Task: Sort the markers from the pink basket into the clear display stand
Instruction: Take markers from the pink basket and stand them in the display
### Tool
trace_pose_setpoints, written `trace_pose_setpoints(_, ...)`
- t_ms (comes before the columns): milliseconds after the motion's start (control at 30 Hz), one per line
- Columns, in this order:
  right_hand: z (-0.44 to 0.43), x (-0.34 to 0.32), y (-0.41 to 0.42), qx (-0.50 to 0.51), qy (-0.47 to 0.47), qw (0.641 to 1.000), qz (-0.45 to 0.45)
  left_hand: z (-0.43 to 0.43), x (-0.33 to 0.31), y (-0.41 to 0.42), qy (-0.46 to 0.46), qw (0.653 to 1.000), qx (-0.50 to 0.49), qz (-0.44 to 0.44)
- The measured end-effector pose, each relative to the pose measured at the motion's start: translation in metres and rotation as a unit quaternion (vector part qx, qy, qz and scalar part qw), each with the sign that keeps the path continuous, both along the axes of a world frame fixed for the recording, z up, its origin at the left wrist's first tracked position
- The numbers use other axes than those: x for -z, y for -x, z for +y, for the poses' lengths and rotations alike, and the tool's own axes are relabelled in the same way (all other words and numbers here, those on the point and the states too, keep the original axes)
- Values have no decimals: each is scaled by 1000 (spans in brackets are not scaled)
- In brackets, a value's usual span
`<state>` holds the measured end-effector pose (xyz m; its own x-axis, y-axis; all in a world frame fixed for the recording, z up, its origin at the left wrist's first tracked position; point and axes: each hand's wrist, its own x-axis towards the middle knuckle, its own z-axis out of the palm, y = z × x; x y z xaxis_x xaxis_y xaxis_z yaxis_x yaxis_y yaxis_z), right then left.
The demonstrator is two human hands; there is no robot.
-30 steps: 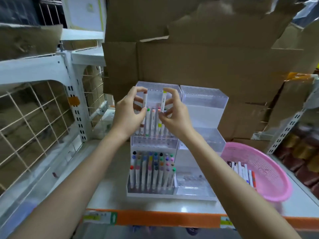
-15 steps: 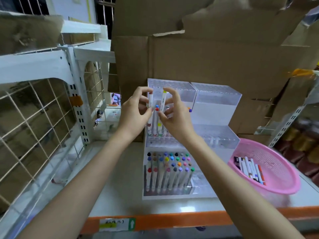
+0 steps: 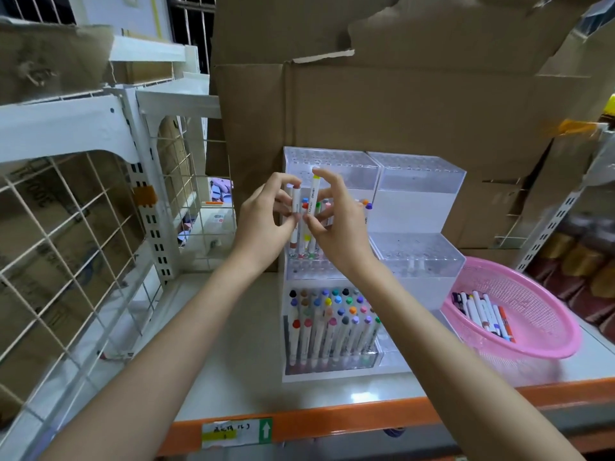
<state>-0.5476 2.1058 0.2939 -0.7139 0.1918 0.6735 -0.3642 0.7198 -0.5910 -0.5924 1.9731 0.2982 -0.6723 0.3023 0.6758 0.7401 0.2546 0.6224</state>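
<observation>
Your left hand [image 3: 263,224] pinches a brown-tipped marker [image 3: 294,217] and your right hand [image 3: 336,227] a yellow-capped marker [image 3: 312,207], both upright (likely to drop into the middle-tier holes below them).

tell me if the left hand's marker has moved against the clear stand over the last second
Cannot tell. The left hand holds its marker upright above the middle tier of the clear stand, as before; the camera shifted, so any small drop is unclear.

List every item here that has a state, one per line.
left hand: shut on brown-capped marker, upright
right hand: shut on yellow-capped marker, upright
clear display stand: front left tier full, right side nearly empty
pink basket: tilted, markers left inside
</observation>
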Motion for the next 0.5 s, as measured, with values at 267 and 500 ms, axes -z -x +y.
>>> trace_pose_setpoints(267,-4,9,-2,10,-22,999,25,1,11,1,38,999,-12,13)
trace_pose_setpoints(500,-3,9,-4,7,-32,999,30,0,17,0,41,999,-11,16)
